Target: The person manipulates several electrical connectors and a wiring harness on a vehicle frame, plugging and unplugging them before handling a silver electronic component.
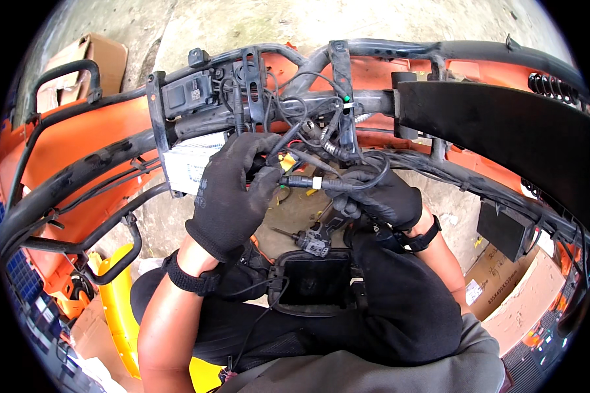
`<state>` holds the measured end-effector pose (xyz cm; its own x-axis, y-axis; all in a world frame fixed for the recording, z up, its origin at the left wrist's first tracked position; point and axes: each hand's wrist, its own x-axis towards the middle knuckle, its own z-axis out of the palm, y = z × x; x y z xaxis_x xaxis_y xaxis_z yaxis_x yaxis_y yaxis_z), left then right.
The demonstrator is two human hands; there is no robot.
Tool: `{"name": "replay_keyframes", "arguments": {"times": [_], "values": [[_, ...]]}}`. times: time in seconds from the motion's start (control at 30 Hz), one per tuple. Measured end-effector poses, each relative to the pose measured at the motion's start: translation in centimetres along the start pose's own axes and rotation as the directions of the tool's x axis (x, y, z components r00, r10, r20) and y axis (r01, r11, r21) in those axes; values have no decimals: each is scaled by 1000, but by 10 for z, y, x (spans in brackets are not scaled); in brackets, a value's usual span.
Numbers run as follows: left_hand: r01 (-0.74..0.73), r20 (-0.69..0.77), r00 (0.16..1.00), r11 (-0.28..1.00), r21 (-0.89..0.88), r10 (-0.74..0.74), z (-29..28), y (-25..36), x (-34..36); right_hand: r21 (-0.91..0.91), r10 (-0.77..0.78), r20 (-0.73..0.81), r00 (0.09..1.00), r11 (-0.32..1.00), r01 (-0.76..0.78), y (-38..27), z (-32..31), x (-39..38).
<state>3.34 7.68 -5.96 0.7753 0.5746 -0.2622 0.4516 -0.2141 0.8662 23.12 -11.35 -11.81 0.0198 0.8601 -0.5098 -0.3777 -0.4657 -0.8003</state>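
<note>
Rough grey concrete floor (295, 26) lies under an upturned scooter frame (98, 164), whose black steel tubes run across the view from lower left to upper right, with orange plastic bodywork (72, 134) behind them. Both hands wear black knit gloves with a dull rubbery coat.

The left hand (233, 190) is curled shut, thumb and fingertips pinched on the left end of a black cable connector (308, 183). This connector is a slim round plug, and its long axis lies nearly level, running left to right between the two hands just below the frame's cross tube. A pale band rings its middle. The right hand (383, 196) is closed around the thin black cable (367, 173) that leaves the connector's right end and loops up over the knuckles.

Above the hands, a tangle of black wires (295, 111) hangs off the frame. Just left of the left hand sits a boxy silver controller (187, 167) with a ribbed metal case, and above it a black plastic box (180, 97). A flat matte black panel (498, 131) fills the upper right. Below the hands, a smaller black plug (311, 241) with a thin pin dangles loose. A glossy yellow panel (115, 308) lies at lower left, and cardboard boxes (505, 295) at lower right.
</note>
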Motion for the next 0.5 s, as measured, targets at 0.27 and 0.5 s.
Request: {"name": "replay_keyframes", "arguments": {"times": [0.27, 0.5], "values": [[-7, 8, 1000, 1000, 30, 7, -1, -2, -1, 43, 14, 10, 1000, 999, -14, 3, -3, -2], [-53, 2, 999, 997, 64, 53, -1, -2, -1, 62, 26, 118, 993, 997, -34, 4, -11, -2]]}}
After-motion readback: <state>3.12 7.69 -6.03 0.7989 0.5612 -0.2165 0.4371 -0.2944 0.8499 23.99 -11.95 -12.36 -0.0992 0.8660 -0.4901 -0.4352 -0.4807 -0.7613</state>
